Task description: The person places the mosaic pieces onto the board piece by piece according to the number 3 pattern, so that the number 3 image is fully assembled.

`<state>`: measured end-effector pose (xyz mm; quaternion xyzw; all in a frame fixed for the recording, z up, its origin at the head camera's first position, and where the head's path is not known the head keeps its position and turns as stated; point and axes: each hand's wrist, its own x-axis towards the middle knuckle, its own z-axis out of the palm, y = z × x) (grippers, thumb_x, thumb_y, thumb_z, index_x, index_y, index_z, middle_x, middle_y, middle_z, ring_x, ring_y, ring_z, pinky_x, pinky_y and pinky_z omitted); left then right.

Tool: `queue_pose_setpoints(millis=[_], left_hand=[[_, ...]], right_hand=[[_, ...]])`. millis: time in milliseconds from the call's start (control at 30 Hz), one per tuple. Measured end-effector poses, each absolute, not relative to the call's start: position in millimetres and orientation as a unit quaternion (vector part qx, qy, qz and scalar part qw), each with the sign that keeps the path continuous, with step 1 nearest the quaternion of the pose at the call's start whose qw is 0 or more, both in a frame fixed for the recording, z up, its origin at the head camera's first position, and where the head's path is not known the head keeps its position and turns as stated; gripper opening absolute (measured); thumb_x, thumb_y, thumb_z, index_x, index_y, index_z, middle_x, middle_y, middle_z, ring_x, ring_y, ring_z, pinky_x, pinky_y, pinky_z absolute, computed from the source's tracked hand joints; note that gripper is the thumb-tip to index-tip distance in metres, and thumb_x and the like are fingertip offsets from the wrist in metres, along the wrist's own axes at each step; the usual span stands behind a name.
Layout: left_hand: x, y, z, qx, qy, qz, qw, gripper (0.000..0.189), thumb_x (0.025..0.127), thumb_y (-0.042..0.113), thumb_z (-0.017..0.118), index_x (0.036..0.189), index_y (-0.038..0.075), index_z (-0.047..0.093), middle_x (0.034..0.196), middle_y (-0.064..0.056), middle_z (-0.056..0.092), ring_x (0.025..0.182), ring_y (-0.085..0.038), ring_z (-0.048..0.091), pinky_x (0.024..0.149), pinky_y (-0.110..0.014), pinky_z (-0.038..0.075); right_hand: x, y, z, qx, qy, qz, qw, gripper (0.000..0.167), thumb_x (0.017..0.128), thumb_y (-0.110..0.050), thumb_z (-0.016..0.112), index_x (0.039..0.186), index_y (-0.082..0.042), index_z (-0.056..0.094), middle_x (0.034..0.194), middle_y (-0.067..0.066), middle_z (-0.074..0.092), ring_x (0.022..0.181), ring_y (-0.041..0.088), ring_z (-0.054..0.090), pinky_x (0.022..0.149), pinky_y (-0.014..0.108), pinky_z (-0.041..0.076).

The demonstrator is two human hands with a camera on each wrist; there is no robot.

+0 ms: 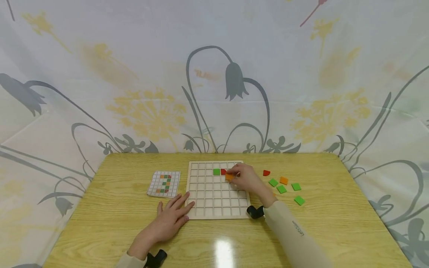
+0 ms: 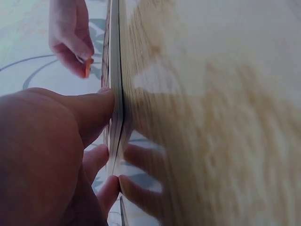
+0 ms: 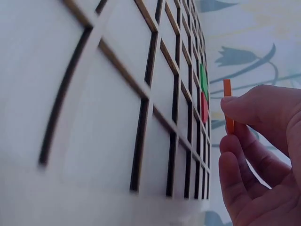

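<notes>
Above the pale wooden grid board (image 1: 203, 191), just right of a small red tile (image 1: 223, 171), a flat orange square tile (image 1: 229, 177) is pinched by the right hand (image 1: 247, 179), the left hand (image 1: 169, 220) being spread at the board's left edge.

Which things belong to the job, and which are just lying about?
Job, apparently: orange tile in right hand; grid board touched by left hand; green tile and red tile on it; patterned card; loose tiles.

Just around: table; flowered backdrop; black wrist devices.
</notes>
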<state>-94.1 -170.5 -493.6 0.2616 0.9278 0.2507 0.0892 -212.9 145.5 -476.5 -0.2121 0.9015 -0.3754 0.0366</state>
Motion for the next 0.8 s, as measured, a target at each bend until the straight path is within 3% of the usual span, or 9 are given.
queue_pose_setpoints(millis=[200, 633, 800], left_hand=[[-94.5, -170.4, -492.9, 0.265, 0.926, 0.253, 0.092, 0.046, 0.106, 0.023, 0.051, 0.151, 0.016, 0.047, 0.164, -0.009, 0.021, 0.148, -0.04, 0.015, 0.097, -0.085, 0.002], [-94.2, -171.5, -492.4, 0.267, 0.925, 0.254, 0.093, 0.046, 0.106, 0.023, 0.05, 0.151, 0.016, 0.047, 0.164, -0.009, 0.021, 0.148, -0.04, 0.015, 0.096, -0.085, 0.002], [-93.8, -172.0, -492.6, 0.266, 0.925, 0.255, 0.095, 0.046, 0.106, 0.023, 0.05, 0.151, 0.016, 0.047, 0.164, -0.009, 0.021, 0.148, -0.04, 0.015, 0.096, -0.085, 0.002]], right_hand=[[-221.6, 126.9, -482.6, -0.237, 0.894, -0.38, 0.011, 0.026, 0.084, -0.001, 0.073, 0.11, -0.003, 0.076, 0.099, 0.005, 0.066, 0.087, 0.019, 0.06, 0.077, 0.034, 0.053], [-236.4, 96.4, -488.1, -0.228, 0.903, -0.364, 0.018, 0.027, 0.083, -0.002, 0.074, 0.109, -0.007, 0.077, 0.1, 0.003, 0.064, 0.082, 0.018, 0.052, 0.074, 0.033, 0.046], [-239.8, 86.2, -492.2, -0.219, 0.906, -0.363, 0.013, 0.023, 0.085, -0.003, 0.073, 0.108, -0.008, 0.077, 0.106, 0.006, 0.066, 0.095, 0.025, 0.059, 0.085, 0.039, 0.049]])
